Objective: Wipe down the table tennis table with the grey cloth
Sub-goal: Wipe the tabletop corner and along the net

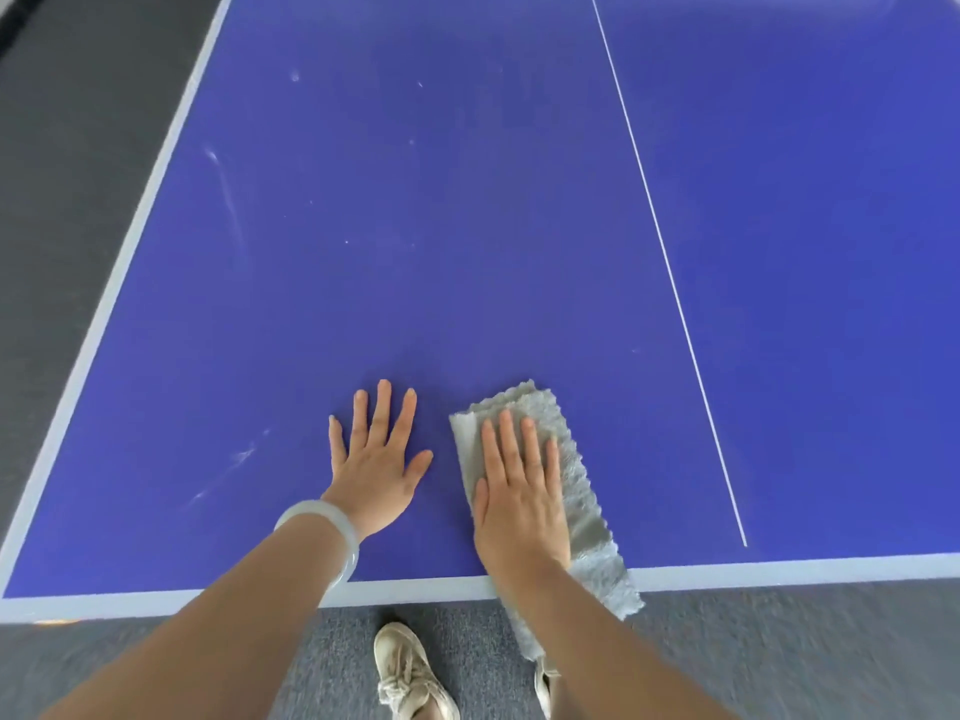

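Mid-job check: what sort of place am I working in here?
Probably an indoor games or sports room. A blue table tennis table with pale edge bands and a thin white centre line fills the view, standing on grey carpet. The right hand presses the grey cloth onto it.

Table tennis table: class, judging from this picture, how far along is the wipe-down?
Done: nothing clearly; no wiped patch stands out. In hand: the right hand presses flat on the grey cloth at the near edge of the table, one end hanging over; the left hand rests flat beside it. Left: the white smears near the left side, and the blue surface beyond.
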Demonstrator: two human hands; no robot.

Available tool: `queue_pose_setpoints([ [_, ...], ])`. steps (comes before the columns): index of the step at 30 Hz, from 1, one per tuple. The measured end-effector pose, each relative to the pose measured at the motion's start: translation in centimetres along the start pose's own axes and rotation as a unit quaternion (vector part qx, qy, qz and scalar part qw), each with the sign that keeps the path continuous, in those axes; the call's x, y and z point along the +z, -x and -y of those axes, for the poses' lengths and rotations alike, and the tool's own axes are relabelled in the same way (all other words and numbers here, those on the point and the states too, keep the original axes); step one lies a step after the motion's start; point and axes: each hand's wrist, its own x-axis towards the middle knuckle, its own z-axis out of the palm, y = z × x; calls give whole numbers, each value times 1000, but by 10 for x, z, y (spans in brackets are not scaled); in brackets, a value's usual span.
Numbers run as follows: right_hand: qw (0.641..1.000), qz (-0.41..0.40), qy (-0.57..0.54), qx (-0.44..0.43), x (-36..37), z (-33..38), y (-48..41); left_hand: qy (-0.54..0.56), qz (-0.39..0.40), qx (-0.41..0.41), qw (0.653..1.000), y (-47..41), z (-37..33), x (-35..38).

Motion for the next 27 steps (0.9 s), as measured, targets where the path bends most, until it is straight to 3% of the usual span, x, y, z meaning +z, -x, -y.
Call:
queue_pose_setpoints([
  [4,991,24,44,-122,-15,-45,-5,0,-12,16,1000,-2,10,10],
  [6,994,26,67,-77,-27,-106,-15,7,-25,21,999,-2,10,13],
  [9,997,15,45,64,-42,-150,-25,11,-23,19,999,-2,8,13],
  [12,989,-21,10,148,-25,-91,-4,13,-13,17,1000,-1,7,8],
  [15,999,-1,19,34,-8,-56,38,4,7,23,1000,-1,7,3],
  [17,997,15,59,-55,-18,-90,20,6,11,29,1000,-1,9,4],
  [18,997,15,64,-51,-26,-111,4,9,12,31,999,-1,9,4],
  [21,993,-24,30,111,-44,-151,-53,20,-1,35,999,-2,9,9],
  [24,981,-48,-16,189,-39,-111,-86,5,4,34,999,-2,8,6],
  [27,999,-30,5,37,-13,-32,-63,-4,3,41,999,1,8,1],
])
